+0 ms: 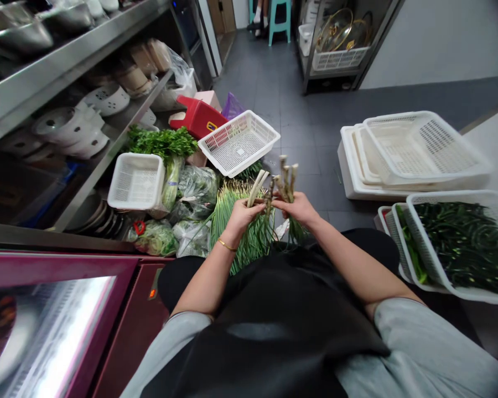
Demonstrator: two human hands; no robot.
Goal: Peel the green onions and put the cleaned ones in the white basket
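Observation:
My left hand (245, 214) is closed around a few pale green-onion stalks (257, 188) whose white ends point up. My right hand (296, 209) grips a bunch of green onions (288, 179) with brownish root ends up and green leaves hanging below. Between the two hands, a darker root end (269, 193) sits at the fingertips of both. Under and behind my left hand lies a large pile of long green onions (228, 213) on the floor. Beyond the pile rests a white perforated basket (240, 145), with nothing in it.
Bagged greens (197, 185), leafy celery (161, 141), a white tub (136, 181) and a red container (199, 116) stand at the left by a metal shelf (108, 149). On the right are stacked white baskets (427, 146) and a basket of dark green peppers (468, 243).

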